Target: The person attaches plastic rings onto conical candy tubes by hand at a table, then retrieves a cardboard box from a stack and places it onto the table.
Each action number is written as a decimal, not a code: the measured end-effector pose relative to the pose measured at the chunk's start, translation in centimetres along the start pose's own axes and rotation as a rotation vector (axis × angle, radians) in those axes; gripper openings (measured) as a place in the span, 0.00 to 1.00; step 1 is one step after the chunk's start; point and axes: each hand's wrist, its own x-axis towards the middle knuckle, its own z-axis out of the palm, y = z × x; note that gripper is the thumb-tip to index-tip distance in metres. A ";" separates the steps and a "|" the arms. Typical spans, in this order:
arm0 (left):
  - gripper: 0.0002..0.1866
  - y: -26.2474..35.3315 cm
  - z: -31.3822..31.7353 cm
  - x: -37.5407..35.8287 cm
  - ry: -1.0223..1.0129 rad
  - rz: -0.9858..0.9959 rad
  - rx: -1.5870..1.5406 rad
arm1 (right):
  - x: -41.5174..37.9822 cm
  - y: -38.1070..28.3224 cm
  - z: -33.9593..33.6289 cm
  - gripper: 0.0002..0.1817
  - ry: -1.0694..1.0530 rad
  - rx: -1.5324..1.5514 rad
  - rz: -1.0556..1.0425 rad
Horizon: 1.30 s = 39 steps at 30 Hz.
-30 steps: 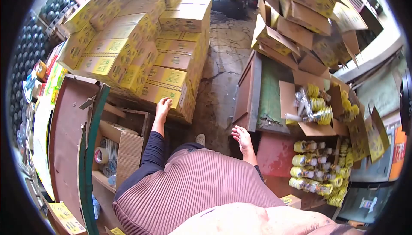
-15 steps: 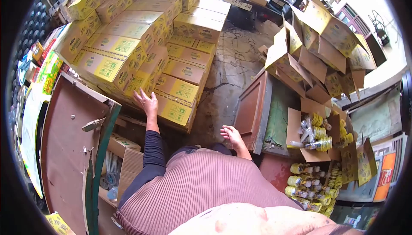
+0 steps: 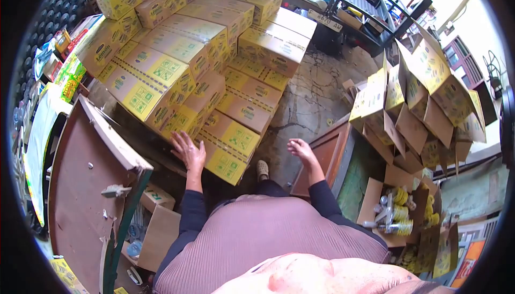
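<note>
Stacked yellow-and-brown cartons [image 3: 155,74] fill the area in front of me and to the left. My left hand [image 3: 189,152] is open with its fingers spread, holding nothing, right at the near edge of the stack. The closest carton [image 3: 228,152] lies low just to the right of those fingers. My right hand [image 3: 302,152] hangs in the air between the stack and a brown wooden cabinet panel [image 3: 321,157]. Its fingers are loosely bent, and nothing shows in them.
A cracked concrete floor [image 3: 311,87] runs ahead between the stack and a pile of opened cartons [image 3: 429,101] at right. One box of bottles with yellow parts [image 3: 397,208] stands nearby. At left is a worn board [image 3: 88,186]; ahead, a vehicle's rear rack [image 3: 370,9].
My view has shifted, with the stack now farther right and my shod foot showing. My left hand has come lower against the cartons; my right forearm is lifted and its fingers more bent.
</note>
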 end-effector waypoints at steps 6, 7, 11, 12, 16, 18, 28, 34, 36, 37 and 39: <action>0.41 1.5 -1.0 0.4 0.000 -0.039 0.104 | 15.1 -10.8 -6.8 0.16 0.166 -0.084 -0.265; 0.41 1.9 -1.4 0.4 -0.018 -0.051 0.129 | 18.2 -12.2 -8.0 0.15 0.210 -0.119 -0.320; 0.41 2.8 -1.3 0.8 -0.029 -0.075 0.207 | 30.3 -16.5 -11.6 0.16 0.394 -0.264 -0.575; 0.41 2.9 -1.3 0.9 -0.038 -0.086 0.224 | 32.3 -17.9 -12.1 0.16 0.456 -0.360 -0.582; 0.40 3.2 -1.2 1.0 -0.072 -0.120 0.282 | 40.5 -21.8 -14.1 0.22 0.593 -0.479 -0.534; 0.39 3.5 -1.6 1.3 -0.110 -0.144 0.284 | 44.9 -22.4 -14.9 0.31 0.623 -0.442 -0.532; 0.32 3.3 -2.6 2.4 -0.146 -0.128 0.301 | 46.7 -22.5 -12.6 0.40 0.621 -0.222 -0.608; 0.32 3.4 -2.6 2.6 -0.160 -0.117 0.307 | 45.3 -23.2 -14.8 0.40 0.585 -0.480 -0.387; 0.32 3.1 -2.7 2.6 -0.155 -0.118 0.295 | 43.2 -21.9 -14.5 0.39 0.622 -0.499 -0.403; 0.32 3.0 -2.6 2.6 -0.150 -0.111 0.302 | 41.9 -21.2 -14.3 0.39 0.642 -0.509 -0.411; 0.32 2.9 -2.6 2.6 -0.154 -0.099 0.303 | 37.6 -19.0 -13.3 0.38 0.682 -0.539 -0.447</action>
